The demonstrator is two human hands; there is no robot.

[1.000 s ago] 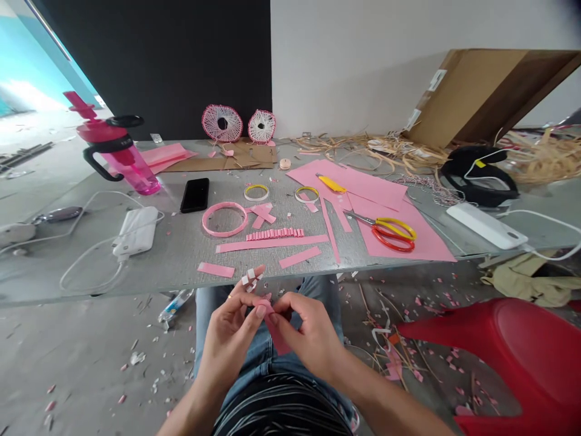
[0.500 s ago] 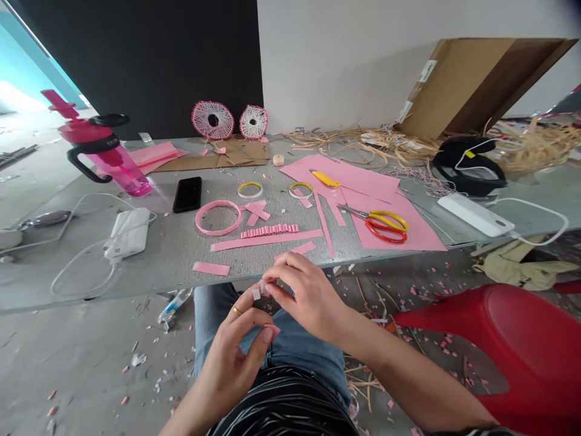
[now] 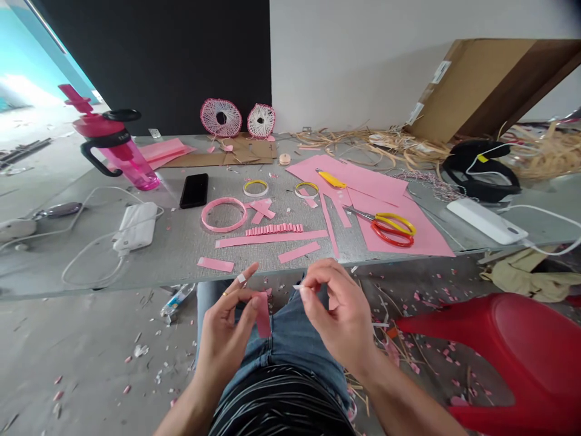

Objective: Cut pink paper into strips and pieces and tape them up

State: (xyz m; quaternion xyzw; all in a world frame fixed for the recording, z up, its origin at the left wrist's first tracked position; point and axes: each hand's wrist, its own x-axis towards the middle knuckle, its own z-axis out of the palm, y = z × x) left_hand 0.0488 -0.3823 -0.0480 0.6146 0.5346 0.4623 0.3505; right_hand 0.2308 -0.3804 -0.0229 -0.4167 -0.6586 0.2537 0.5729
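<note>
The left hand is pinching a pink paper strip above the jeans, and the right hand is nearly shut on a tiny white bit. That bit could slip from wet or shaky fingers and get lost among the pink scraps on the floor. The table edge is sitting just ahead — a bumping risk — but there is open room above the lap.

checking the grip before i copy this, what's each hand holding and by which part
The left hand pinches a pink paper strip by its top end between the fingers. The right hand holds a tiny white scrap at its fingertips; its held part is too small to tell.
</note>
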